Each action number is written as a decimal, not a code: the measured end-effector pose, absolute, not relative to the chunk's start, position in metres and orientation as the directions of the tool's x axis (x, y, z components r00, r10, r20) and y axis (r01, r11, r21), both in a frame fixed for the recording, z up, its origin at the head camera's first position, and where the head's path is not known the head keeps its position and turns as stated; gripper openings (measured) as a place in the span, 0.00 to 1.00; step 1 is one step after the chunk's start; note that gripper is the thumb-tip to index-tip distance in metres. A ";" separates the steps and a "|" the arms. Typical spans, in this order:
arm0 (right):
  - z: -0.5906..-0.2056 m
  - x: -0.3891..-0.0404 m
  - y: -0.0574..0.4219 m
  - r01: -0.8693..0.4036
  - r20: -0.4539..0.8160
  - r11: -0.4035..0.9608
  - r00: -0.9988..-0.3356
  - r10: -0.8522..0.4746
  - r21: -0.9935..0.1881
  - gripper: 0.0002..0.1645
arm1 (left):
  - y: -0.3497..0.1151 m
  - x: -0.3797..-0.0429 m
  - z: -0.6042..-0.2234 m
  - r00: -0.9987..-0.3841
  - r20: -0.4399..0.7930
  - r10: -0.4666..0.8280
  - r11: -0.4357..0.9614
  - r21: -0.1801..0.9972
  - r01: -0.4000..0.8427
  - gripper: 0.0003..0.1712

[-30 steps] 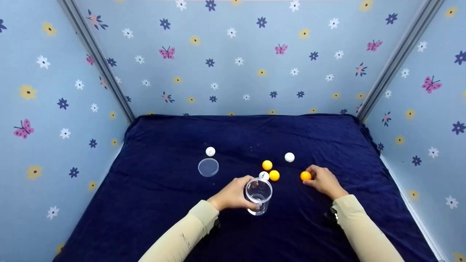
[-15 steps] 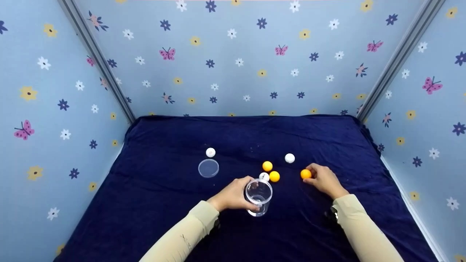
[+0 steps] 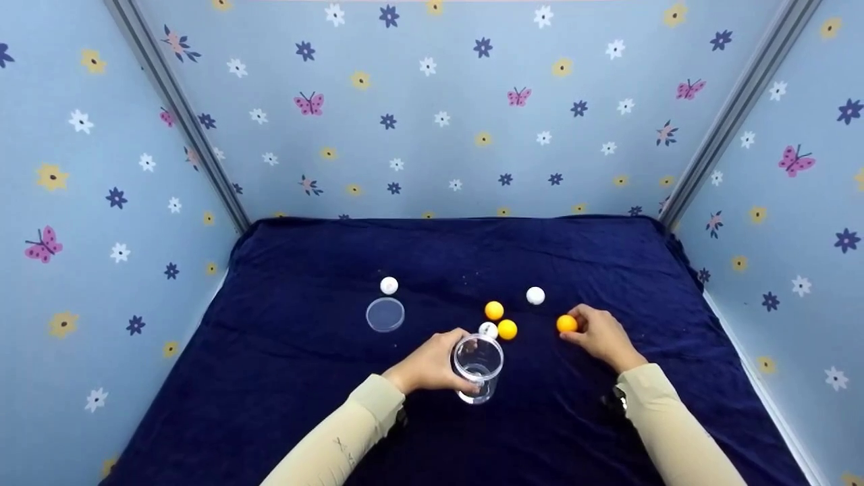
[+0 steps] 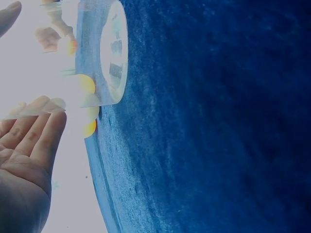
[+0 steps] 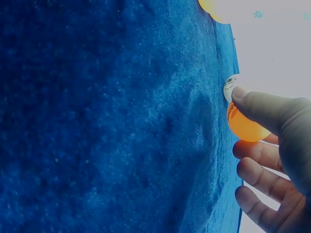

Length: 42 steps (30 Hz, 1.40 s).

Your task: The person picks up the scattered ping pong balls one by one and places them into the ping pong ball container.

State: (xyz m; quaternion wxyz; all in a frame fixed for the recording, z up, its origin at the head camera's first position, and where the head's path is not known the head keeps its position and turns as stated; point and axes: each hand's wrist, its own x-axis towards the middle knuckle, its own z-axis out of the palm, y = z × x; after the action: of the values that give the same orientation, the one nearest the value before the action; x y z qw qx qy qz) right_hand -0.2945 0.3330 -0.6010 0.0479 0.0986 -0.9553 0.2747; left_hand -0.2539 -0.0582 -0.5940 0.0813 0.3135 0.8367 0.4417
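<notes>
My left hand (image 3: 428, 361) grips a clear plastic jar (image 3: 478, 391) round its side, the round mouth facing up. Through the jar's wall no balls show inside. My right hand (image 3: 601, 334) pinches an orange ping-pong ball (image 3: 566, 324) between thumb and forefinger; in the right wrist view its other fingers (image 5: 262, 177) are spread below the ball. Just beyond the jar's rim lie a white ping-pong ball (image 3: 488, 329) and two orange ones, a nearer ball (image 3: 507, 329) and a farther ball (image 3: 494, 310). Another white ball (image 3: 535, 295) rests between these and my right hand.
A clear round lid (image 3: 385, 315) lies flat to the left of the jar, with a white ball (image 3: 389, 285) just behind it. Dark blue cloth (image 3: 304, 270) covers the table. Patterned walls (image 3: 432, 135) close off the back and both sides.
The orange ball in my right hand has shifted slightly up and away relative to the other balls, and the thumb has come in against it. The left hand and jar stay in place.
</notes>
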 end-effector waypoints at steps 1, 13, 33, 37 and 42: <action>-0.601 -0.294 0.333 -0.213 0.147 0.829 -0.976 -0.159 -0.516 0.22 | -0.058 -0.254 -0.594 -0.791 0.142 0.596 0.413 0.790 0.453 0.44; -0.601 -0.292 0.331 -0.223 0.181 0.833 -0.972 -0.150 -0.507 0.22 | -0.057 -0.254 -0.594 -0.792 0.140 0.595 0.423 0.782 0.457 0.44; -0.595 -0.292 0.332 -0.220 0.198 0.842 -0.970 -0.138 -0.493 0.24 | -0.058 -0.255 -0.596 -0.789 0.147 0.597 0.420 0.781 0.463 0.44; -0.591 -0.292 0.331 -0.221 0.204 0.837 -0.970 -0.134 -0.500 0.24 | -0.058 -0.255 -0.595 -0.788 0.151 0.597 0.422 0.777 0.468 0.45; -0.589 -0.292 0.329 -0.228 0.218 0.828 -0.967 -0.131 -0.513 0.24 | -0.058 -0.255 -0.595 -0.790 0.137 0.597 0.435 0.772 0.463 0.45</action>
State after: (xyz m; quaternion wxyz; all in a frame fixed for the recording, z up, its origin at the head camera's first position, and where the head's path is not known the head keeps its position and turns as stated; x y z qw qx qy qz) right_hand -0.2921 0.3288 -0.5889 0.0871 0.0943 -0.9520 0.2780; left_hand -0.2553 -0.0578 -0.5955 0.0785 0.3141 0.8435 0.4286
